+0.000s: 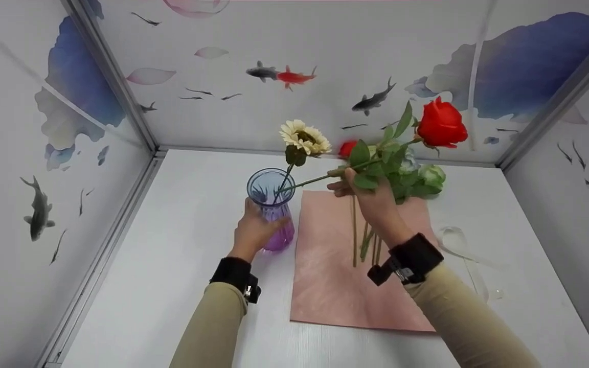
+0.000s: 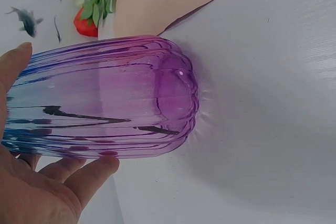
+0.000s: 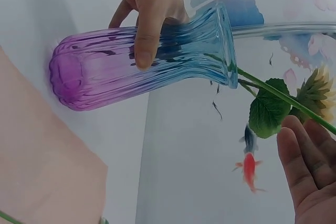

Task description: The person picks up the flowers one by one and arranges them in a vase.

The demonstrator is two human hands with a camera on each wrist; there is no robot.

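My left hand [image 1: 254,230] grips the side of a ribbed glass vase [image 1: 280,236], blue at the mouth and purple at the base, standing upright on the white table. A cream sunflower [image 1: 304,139] leans out of the vase mouth. With my right hand [image 1: 379,207] I hold a red rose [image 1: 442,123] by its leafy stem, the bloom up and to the right. The lower end of the rose stem [image 3: 283,97] runs into the vase mouth in the right wrist view. Leaves partly hide the right fingertips in the head view.
A pink paper sheet [image 1: 335,286] lies right of the vase. More flowers rest at its far edge, among them a pale green bloom [image 1: 431,176], with stems across the paper. A pale ribbon [image 1: 453,240] lies farther right. Printed panels [image 1: 197,117] wall in the table.
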